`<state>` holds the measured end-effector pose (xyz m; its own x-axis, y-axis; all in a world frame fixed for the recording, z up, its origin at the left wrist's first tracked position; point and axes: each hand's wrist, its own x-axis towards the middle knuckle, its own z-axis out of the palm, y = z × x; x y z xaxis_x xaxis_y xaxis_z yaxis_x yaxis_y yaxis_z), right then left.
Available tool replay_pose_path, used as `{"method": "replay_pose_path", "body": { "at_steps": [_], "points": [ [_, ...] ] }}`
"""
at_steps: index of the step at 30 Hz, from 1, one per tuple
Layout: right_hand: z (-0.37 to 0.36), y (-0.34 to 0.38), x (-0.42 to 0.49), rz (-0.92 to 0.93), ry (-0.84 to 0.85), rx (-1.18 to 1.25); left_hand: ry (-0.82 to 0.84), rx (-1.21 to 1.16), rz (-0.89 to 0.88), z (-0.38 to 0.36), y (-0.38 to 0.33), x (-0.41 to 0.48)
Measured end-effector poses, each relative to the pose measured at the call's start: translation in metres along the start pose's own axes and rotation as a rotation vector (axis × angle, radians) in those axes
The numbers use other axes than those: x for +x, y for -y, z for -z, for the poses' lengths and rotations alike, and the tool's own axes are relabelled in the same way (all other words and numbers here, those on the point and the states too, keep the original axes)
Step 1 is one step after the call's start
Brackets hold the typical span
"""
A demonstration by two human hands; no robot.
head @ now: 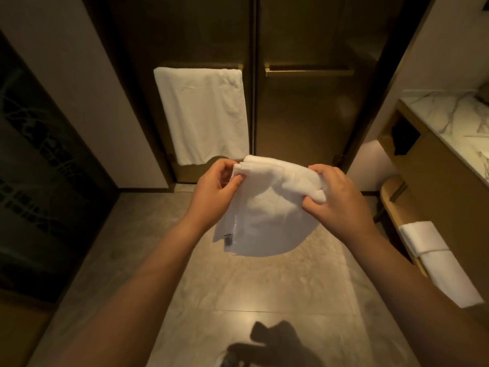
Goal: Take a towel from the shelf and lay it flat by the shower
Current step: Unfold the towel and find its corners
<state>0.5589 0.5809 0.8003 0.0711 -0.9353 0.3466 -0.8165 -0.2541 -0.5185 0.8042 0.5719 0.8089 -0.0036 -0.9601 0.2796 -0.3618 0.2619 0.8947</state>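
A white towel (264,215) hangs partly unfolded in mid air above the floor, with a small dark label near its lower left edge. My left hand (214,193) pinches its upper left corner and my right hand (336,197) grips its bunched upper right edge. Both hands are at chest height in front of the dark glass shower doors (304,115). Part of the towel's top is still folded in layers between my hands.
A second white towel (203,115) hangs on the left door's bar. At the right, a vanity with a marble top (449,120) has a low shelf (397,205) holding folded white towels (434,258). Beige tiled floor (238,287) lies below. A dark patterned panel (39,181) stands at the left.
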Motion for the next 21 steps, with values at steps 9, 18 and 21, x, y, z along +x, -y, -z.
{"method": "replay_pose_path", "body": {
  "at_steps": [9, 18, 21],
  "points": [
    [-0.022, 0.024, 0.001, -0.044, 0.137, -0.039, 0.033, 0.081, -0.113, 0.030, -0.003, 0.017],
    [-0.063, 0.034, 0.004, -0.093, 0.136, -0.105, 0.084, 0.213, -0.234, 0.036, 0.010, 0.027],
    [-0.068, 0.047, 0.012, -0.127, 0.117, 0.058, 0.089, 0.232, -0.240, 0.040, 0.011, 0.030]
  ]
}}
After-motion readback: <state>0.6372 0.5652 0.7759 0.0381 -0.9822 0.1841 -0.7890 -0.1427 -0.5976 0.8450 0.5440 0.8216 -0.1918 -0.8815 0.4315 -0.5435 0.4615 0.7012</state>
